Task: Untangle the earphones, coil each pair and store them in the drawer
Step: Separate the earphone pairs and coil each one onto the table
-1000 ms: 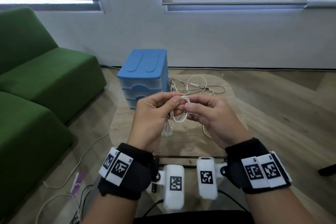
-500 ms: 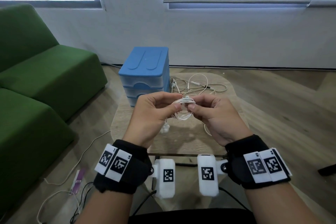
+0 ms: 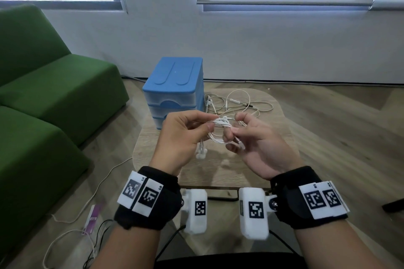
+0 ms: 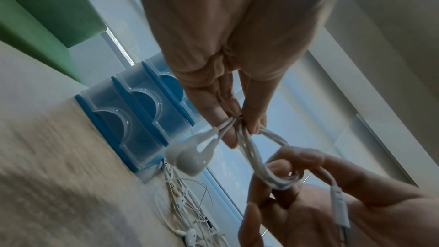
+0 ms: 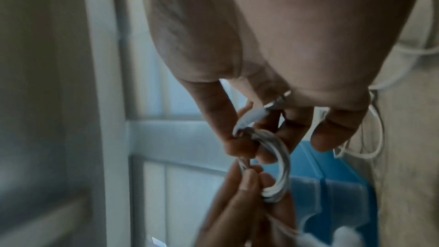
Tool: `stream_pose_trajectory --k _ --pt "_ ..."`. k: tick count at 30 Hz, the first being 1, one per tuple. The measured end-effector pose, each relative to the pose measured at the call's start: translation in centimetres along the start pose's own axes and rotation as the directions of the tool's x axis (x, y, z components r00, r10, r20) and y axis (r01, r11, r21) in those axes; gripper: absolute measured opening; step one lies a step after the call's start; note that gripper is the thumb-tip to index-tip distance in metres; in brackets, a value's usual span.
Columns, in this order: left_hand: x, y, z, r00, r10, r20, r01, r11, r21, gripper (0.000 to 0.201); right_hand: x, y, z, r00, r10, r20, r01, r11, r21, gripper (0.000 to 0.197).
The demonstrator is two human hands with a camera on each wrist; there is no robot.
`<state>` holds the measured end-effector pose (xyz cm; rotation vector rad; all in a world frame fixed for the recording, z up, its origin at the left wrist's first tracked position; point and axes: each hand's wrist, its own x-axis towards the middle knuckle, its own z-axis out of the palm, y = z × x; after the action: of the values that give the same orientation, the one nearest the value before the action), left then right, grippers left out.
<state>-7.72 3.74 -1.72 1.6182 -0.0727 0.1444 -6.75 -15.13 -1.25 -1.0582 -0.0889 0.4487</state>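
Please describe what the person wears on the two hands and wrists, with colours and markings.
Both hands, the left hand and the right hand, are bare. Each wrist carries a black fabric wrist band with white tags printed with black square codes. A white boxy camera unit with the same kind of code sits on each band's inner side. Thin black cables hang below.

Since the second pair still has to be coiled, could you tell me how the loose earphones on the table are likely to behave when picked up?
The loose earphones sprawl in thin, crossing loops on the table, so they will probably be floppy and light and lift as one snagging tangle. The small buds would likely dangle, as they do on the coiled pair below the left hand.
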Motion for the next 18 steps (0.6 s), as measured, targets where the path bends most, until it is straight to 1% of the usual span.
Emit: stream_pose_trajectory --k 1,3,5,8,10,11,12,15,18 --pt "0.1 0.0 0.0 1.000 -0.002 -0.008 0.002 1.000 0.013 0.017 0.2 0.0 0.1 0.999 -0.032 -0.013 0.030 0.990 -0.135 0.034" --pt "0.2 0.0 -0.2 1.000 0.001 -0.016 -0.001 0.999 0.046 0.017 0.6 0.1 0.2 0.994 -0.110 -0.017 0.093 0.907 -0.412 0.032" --pt "0.3 -0.3 -0.2 1.000 -0.006 -0.007 0.006 0.998 0.062 0.017 1.0 0.2 0.2 0.989 -0.147 -0.010 0.116 0.819 -0.562 0.029" --pt "0.6 -0.9 -0.2 0.999 -0.030 0.013 0.029 0.997 0.077 0.019 1.9 0.3 -0.1 0.981 -0.196 -0.005 0.132 0.680 -0.721 0.020" --pt "0.7 -1.4 -0.1 0.998 -0.066 0.015 0.064 0.994 0.086 0.019 2.7 0.3 -0.4 0.978 -0.209 0.005 0.131 0.596 -0.792 0.015" --pt "0.8 -1.6 -0.2 0.996 -0.085 0.016 0.083 0.992 0.097 0.020 3.0 0.3 -0.4 0.979 -0.205 0.000 0.120 0.571 -0.812 0.015" --pt "0.8 -1.9 -0.3 0.995 -0.101 0.018 0.099 0.988 0.116 0.020 3.3 0.3 -0.5 0.981 -0.195 -0.012 0.101 0.561 -0.821 0.016" --pt "1.3 -2.8 -0.6 0.986 -0.166 0.010 0.161 0.967 0.200 0.020 4.0 0.5 -0.8 0.991 -0.118 -0.070 0.011 0.575 -0.818 0.019" --pt "1.7 -3.7 -1.4 0.971 -0.239 0.007 0.220 0.905 0.364 0.025 4.8 1.2 -1.0 0.985 -0.078 -0.151 -0.082 0.558 -0.825 0.025"
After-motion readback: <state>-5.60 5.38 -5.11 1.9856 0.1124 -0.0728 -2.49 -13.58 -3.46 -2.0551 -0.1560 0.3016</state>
